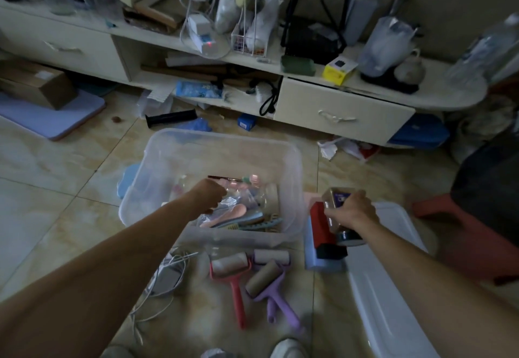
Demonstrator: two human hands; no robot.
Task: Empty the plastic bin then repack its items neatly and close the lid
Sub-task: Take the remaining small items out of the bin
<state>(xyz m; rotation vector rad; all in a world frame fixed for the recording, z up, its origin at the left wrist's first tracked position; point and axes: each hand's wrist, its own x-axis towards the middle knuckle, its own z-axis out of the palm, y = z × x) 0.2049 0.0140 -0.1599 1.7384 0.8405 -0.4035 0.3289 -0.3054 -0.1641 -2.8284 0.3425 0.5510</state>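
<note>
A clear plastic bin stands on the tiled floor with combs, brushes and clear bags still in its right half. My left hand reaches down into it, fingers pinched over a crinkled clear bag; whether it grips the bag is unclear. My right hand is outside the bin, to its right, closed around a clear jar with a dark lid. Under the jar sits a red and black box. The white lid lies flat at the lower right.
Three lint rollers, one red and two purple, lie in front of the bin beside a white cable with a charger. A cluttered low cabinet runs behind. A red stool stands at right. My shoe shows below.
</note>
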